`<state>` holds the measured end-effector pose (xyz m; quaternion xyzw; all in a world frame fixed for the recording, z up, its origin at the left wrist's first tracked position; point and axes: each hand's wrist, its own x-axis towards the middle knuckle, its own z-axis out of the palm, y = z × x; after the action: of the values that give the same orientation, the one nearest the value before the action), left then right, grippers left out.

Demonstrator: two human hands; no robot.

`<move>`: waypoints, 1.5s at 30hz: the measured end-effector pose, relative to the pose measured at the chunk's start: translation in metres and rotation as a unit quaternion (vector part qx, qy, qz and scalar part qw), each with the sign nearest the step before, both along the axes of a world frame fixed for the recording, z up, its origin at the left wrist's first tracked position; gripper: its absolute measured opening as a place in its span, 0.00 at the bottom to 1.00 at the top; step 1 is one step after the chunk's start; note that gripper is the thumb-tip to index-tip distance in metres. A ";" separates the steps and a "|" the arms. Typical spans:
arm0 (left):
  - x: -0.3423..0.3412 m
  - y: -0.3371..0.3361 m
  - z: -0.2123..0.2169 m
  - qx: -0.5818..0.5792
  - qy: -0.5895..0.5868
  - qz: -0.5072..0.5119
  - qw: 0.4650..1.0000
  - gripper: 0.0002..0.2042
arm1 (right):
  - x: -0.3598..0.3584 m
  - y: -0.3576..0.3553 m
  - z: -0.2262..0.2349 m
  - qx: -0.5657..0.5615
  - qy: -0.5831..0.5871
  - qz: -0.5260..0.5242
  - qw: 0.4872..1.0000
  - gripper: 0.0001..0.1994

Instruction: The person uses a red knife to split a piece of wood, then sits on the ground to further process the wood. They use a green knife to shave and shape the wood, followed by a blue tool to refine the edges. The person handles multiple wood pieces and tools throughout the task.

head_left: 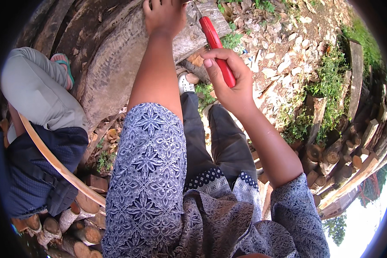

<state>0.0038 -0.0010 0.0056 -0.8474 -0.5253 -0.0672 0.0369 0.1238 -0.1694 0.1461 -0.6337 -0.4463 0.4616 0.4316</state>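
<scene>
My right hand is closed round the red handle of a tool, the thumb lying along it. From the far end of the handle a narrow metal blade points up and left, and its tip runs toward the upper rim. At the top of the view my left hand is over a big weathered log, back of the hand up. Its fingers look spread apart, but their tips are cut off by the picture's edge, so what lies under them is hidden. The blade passes close beside this hand.
On the left another person sits in grey trousers and a green sandal, beside a curved pale wooden strip. Stacked cut logs lie lower left, with more firewood at the right. Dry leaves and weeds cover the ground.
</scene>
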 end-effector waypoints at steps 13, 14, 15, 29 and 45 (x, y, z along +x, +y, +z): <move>0.001 0.002 -0.007 0.006 -0.028 -0.001 1.000 0.14 | 0.010 -0.010 0.007 0.000 -0.001 0.024 1.000 0.06; 0.000 0.002 -0.010 0.005 -0.040 0.001 0.999 0.14 | 0.013 -0.021 0.005 -0.002 0.002 0.027 1.000 0.06; -0.001 0.003 -0.009 0.004 -0.022 0.001 1.000 0.14 | 0.016 -0.030 0.007 -0.004 0.006 0.031 0.999 0.06; 0.002 0.002 -0.007 -0.042 -0.014 0.011 0.999 0.15 | 0.017 0.038 0.049 -0.067 -0.022 -0.026 0.997 0.05; -0.004 0.001 -0.018 0.081 0.002 -0.003 0.997 0.13 | 0.029 0.009 0.012 -0.044 -0.013 0.010 0.999 0.07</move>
<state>0.0003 -0.0005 -0.0124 -0.8436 -0.5152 -0.1078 0.1063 0.1532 -0.1607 0.1577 -0.6536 -0.4375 0.4769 0.3923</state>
